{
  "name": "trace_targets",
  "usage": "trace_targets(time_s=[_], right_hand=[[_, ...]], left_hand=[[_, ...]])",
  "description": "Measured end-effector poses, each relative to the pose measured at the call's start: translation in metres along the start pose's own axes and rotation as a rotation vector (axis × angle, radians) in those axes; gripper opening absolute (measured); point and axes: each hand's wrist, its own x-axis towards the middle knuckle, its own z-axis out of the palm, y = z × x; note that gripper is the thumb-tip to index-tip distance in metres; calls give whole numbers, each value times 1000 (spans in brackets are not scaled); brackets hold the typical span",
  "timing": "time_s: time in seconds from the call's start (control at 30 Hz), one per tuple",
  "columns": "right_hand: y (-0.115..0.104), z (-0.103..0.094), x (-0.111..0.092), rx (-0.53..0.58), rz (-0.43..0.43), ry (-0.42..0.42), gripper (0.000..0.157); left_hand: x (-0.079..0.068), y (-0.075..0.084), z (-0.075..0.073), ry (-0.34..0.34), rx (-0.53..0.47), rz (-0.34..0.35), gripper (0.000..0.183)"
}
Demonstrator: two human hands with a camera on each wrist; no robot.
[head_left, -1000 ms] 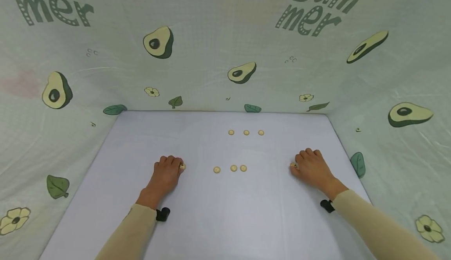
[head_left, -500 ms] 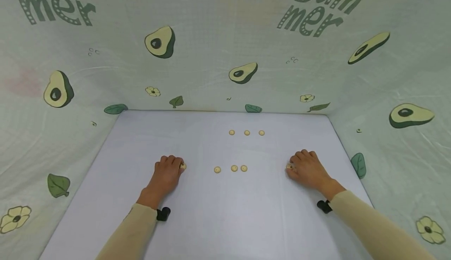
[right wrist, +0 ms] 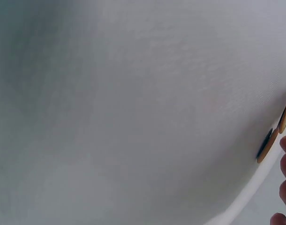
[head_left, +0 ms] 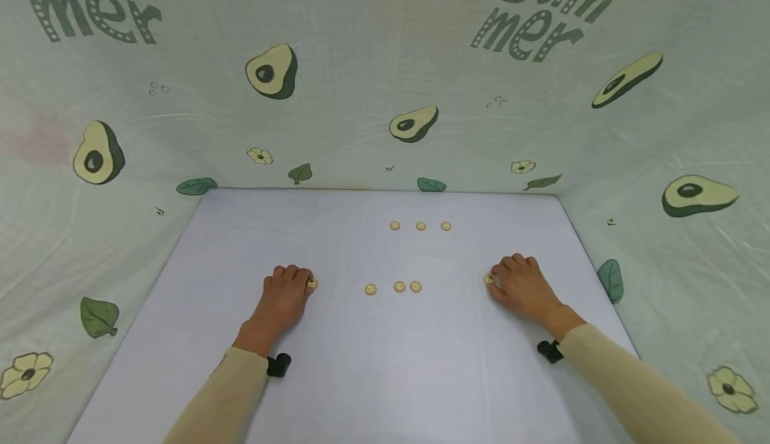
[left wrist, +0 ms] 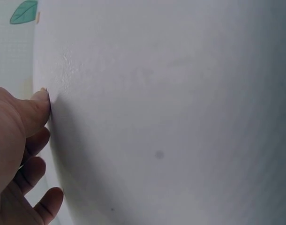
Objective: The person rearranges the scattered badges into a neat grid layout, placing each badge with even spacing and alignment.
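My left hand pinches a small round wooden disc between thumb and fingertips, low at the left of the white tabletop. In the left wrist view its thumb hides most of that disc. Across the table my right hand has thumb and fingertips on another wooden disc with a dark spot. The right wrist view shows two discs edge-on at its right border: an upper one between the fingertips and a lower one beside it. The rest of that hand is cut off there.
Three pale wooden discs stand in a row toward the back of the white table. Three more discs lie between the hands, two of them close together. A cloth printed with avocados surrounds the table's back and sides.
My right hand has slid a little to the left with its disc, toward the middle row. My left hand and the other discs stay in place.
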Motion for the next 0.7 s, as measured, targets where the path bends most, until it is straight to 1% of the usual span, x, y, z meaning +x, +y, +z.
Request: trace_targets(time_s=[0.1, 0.27, 0.37, 0.53, 0.7], right_hand=[[0, -1, 1, 7, 12, -24, 23], [1, 1, 3, 20, -12, -68, 20], [1, 1, 4, 12, -21, -65, 20], [0, 1, 5, 9, -11, -55, 20], [-2, 0, 8, 19, -17, -72, 20]], left_hand=[[0, 0, 1, 11, -1, 2, 18], [-1, 0, 1, 15, -5, 4, 19], [0, -1, 2, 7, -9, -2, 21], [0, -2, 2, 9, -11, -6, 22], [-2, 0, -3, 38, -9, 24, 18]])
